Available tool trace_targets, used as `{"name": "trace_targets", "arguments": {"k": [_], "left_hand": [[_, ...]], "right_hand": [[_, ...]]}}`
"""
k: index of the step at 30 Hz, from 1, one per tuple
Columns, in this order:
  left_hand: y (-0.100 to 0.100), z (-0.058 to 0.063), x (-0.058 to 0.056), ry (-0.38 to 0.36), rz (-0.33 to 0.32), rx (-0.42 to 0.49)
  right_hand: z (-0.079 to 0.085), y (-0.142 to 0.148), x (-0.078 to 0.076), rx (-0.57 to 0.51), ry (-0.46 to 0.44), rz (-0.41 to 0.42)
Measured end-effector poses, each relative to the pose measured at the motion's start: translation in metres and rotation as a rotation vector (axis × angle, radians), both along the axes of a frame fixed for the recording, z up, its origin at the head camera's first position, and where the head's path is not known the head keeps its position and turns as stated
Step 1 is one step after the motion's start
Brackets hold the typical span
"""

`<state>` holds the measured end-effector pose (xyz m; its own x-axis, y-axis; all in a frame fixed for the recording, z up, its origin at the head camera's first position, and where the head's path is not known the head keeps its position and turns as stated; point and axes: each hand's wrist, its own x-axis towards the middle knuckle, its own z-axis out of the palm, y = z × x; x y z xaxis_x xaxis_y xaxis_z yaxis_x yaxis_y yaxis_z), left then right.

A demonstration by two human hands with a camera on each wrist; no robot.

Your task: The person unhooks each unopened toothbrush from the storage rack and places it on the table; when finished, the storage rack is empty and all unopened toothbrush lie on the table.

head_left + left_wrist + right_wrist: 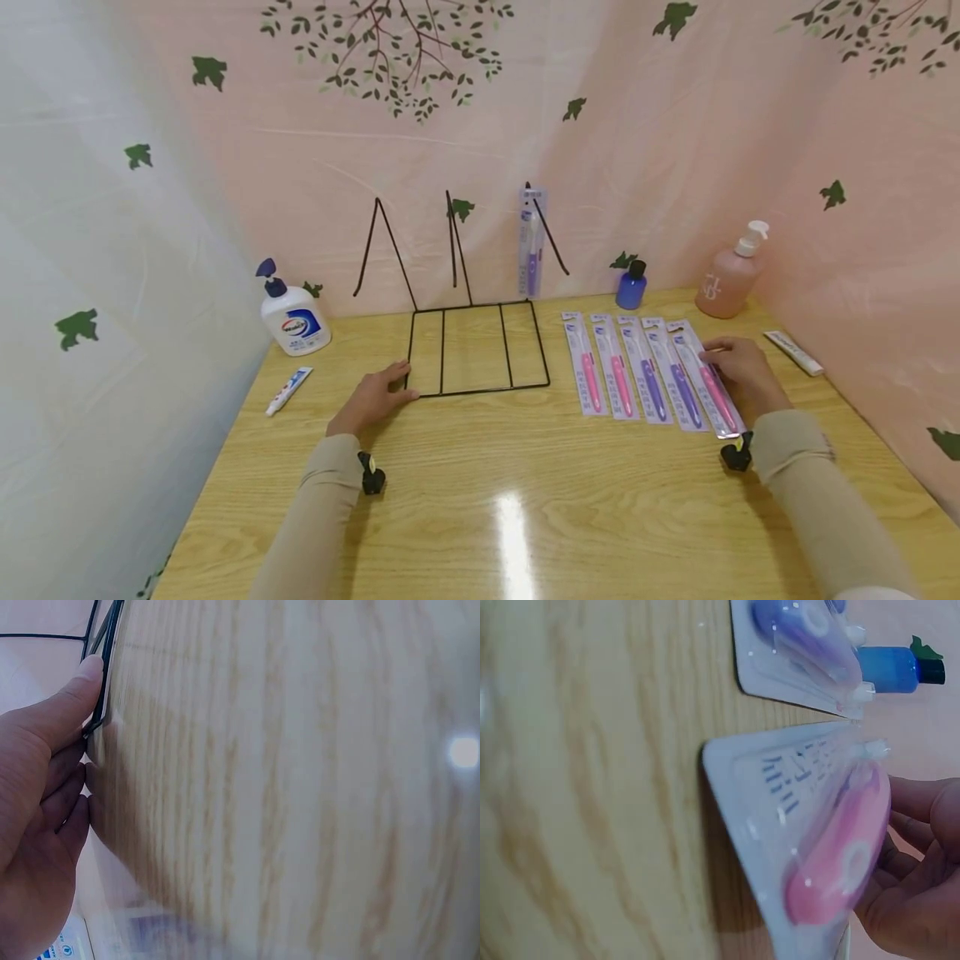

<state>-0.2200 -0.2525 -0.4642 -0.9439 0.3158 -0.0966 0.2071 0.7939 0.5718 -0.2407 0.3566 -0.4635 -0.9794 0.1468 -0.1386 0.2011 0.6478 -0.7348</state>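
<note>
A black wire rack point(480, 392) with upright prongs stands on the table. My left hand point(375, 396) grips its front left corner, with the thumb point(82, 682) along the wire in the left wrist view. One packaged toothbrush point(532, 250) with a purple handle hangs on the rack's right prong. Right of the rack, several packaged toothbrushes lie in a row, pink and purple. At the row's right end my right hand point(738, 371) holds a pink packaged toothbrush point(716, 396) by its right edge. In the right wrist view this package point(742, 802) tilts, one side raised off the table.
A white pump bottle point(296, 321) and a small toothpaste tube point(288, 392) are at the left. Behind the row stands a small blue bottle point(631, 287). A pink pump bottle point(727, 279) and another tube point(793, 353) are at the right. A patterned curtain point(637, 167) hangs behind.
</note>
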Motion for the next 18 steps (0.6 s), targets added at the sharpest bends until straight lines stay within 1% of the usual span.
{"name": "trace_targets", "arguments": {"k": [4, 10, 18], "left_hand": [[-0.0001, -0.0007, -0.0003, 0.006, -0.005, 0.002], [0.0004, -0.0006, 0.0002, 0.004, 0.003, 0.005], [0.0000, -0.0022, -0.0015, 0.000, 0.009, -0.003]], "right_hand": [[0.0014, -0.0011, 0.0015, 0.010, -0.019, -0.011], [0.0008, -0.0027, 0.0010, 0.025, -0.023, -0.018], [-0.0010, -0.0017, -0.0032, 0.026, -0.036, -0.069]]}}
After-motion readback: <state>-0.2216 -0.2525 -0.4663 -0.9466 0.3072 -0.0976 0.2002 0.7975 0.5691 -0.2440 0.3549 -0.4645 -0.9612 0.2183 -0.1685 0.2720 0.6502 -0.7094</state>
